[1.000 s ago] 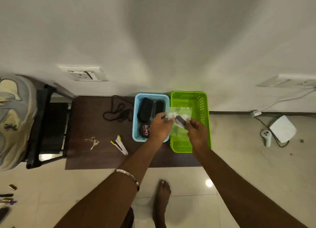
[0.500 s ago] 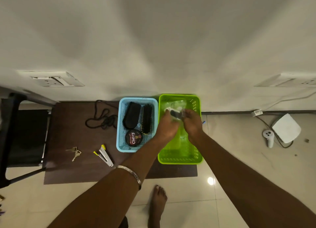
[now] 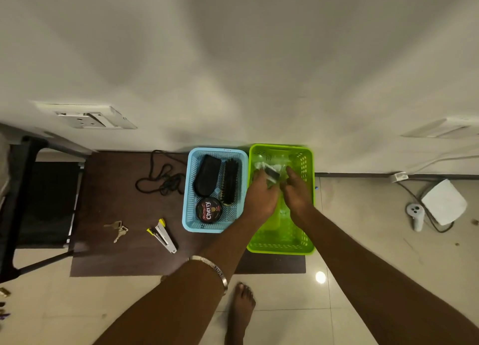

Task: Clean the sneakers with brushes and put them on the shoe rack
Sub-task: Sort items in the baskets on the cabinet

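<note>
Spreading across the tiled floor against the wall, a dark brown mat (image 3: 124, 204) carries two plastic baskets side by side, touching. The green basket (image 3: 308, 202) on the right holds both hands. The left hand (image 3: 260, 195) has its fingers curled around a small dark object in a clear plastic bag (image 3: 270, 172), lifted near the basket's far end; the right hand (image 3: 298, 193) pinches the same bag from the other side. The blue basket (image 3: 189, 204) on the left holds a black shoe brush (image 3: 229, 182) lying bristles up, a black oblong pad (image 3: 206, 175) beside it, and a round polish tin (image 3: 209, 210) whose lid reads "Cherry". On the mat's bare part lie a coiled black cord (image 3: 163, 179), a white and yellow stapler (image 3: 162, 236) and a bunch of keys (image 3: 116, 229). No sneakers show.
</note>
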